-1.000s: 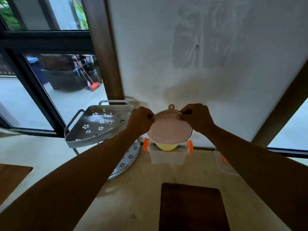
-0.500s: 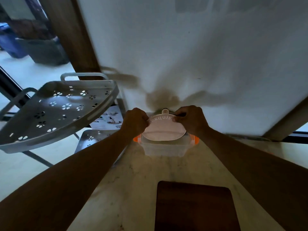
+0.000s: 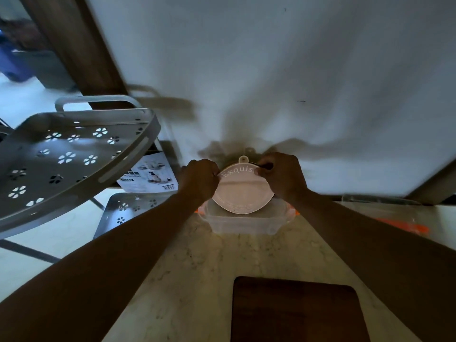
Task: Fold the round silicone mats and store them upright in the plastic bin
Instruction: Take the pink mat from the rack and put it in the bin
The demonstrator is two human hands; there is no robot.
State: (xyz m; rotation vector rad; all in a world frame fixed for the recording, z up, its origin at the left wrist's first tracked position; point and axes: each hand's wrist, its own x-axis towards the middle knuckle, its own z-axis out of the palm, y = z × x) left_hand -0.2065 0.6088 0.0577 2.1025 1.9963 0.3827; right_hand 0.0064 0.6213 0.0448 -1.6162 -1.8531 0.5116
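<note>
Both hands are on the pink mat [image 3: 243,193] now: the left hand [image 3: 199,180] pinches its upper left rim, the right hand [image 3: 283,177] its upper right. The mat stands nearly upright, its lower edge down inside the clear bin [image 3: 243,224] at the tabletop's [image 3: 197,280] far edge, by the wall. A dark board [image 3: 296,312] lies at the near edge.

A dim white wall [image 3: 271,70] rises behind a marble countertop [image 3: 187,280]. A grey perforated corner rack [image 3: 61,164] stands left; a dark wooden board [image 3: 296,312] lies nearer.
</note>
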